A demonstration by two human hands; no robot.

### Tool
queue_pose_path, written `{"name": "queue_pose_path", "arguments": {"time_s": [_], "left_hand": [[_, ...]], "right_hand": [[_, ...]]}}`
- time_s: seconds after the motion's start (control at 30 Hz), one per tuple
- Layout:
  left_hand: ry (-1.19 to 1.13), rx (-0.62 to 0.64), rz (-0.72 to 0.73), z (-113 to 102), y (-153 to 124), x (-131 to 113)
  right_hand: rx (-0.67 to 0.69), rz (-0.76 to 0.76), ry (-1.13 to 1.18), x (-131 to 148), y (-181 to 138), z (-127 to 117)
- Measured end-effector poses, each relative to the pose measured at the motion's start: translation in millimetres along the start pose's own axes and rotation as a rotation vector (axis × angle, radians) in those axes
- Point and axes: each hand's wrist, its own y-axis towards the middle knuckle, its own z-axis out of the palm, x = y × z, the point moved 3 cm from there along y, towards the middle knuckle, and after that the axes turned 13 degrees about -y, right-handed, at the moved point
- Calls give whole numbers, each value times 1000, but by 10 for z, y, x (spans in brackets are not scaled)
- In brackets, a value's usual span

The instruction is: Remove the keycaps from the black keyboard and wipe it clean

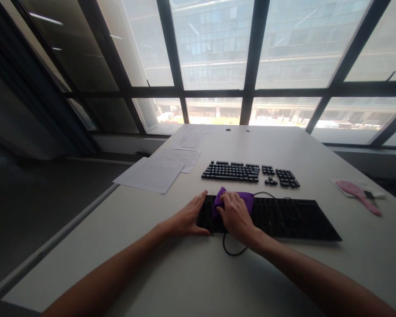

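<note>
A black keyboard base (pixel 293 220) with its keycaps off lies flat on the white table. My left hand (pixel 186 218) rests against its left end, thumb and fingers spread apart along the edge. Bunched under the fingers of my right hand (pixel 235 213) is a purple cloth (pixel 248 200), pressed on the left part of the base. The loose black keycaps (pixel 232 171) sit behind the base, laid out in keyboard order. A black cable (pixel 232 254) loops out at the front of the base, and more of it shows behind.
Several printed paper sheets (pixel 152 174) lie at the table's left edge. Toward the right edge is a pink hairbrush (pixel 356 193) on a clear plastic bag, beside a small dark item. The white table (pixel 270 143) reaches back to large windows.
</note>
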Motion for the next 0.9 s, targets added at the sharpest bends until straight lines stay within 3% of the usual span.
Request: {"name": "queue_pose_path", "arguments": {"time_s": [0.13,0.23,0.3,0.4,0.47,0.53,0.63,0.77,0.9], "left_hand": [[1,-2,0,-10,0,-26],[-5,-1,-15,-22,-1,-57],[-7,7,-31,-27,-3,-72],[-13,16,-55,-28,-8,-76],[-20,17,-63,-24,-12,-64],[-22,10,-56,-21,-14,-48],[-18,-1,-27,-18,-10,-24],[-8,5,-9,-8,3,8],[-11,1,-3,10,3,28]], "right_hand": [[76,-55,-80,-7,-4,95],[50,72,12,-229,55,43],[-21,198,109,-433,117,-47],[-209,259,242,-643,180,-211],[-319,256,304,-669,171,-285],[-336,221,350,-592,129,-293],[-159,66,312,-345,49,-195],[78,-31,40,-93,-67,-50],[187,-131,117,76,-183,-34]]}}
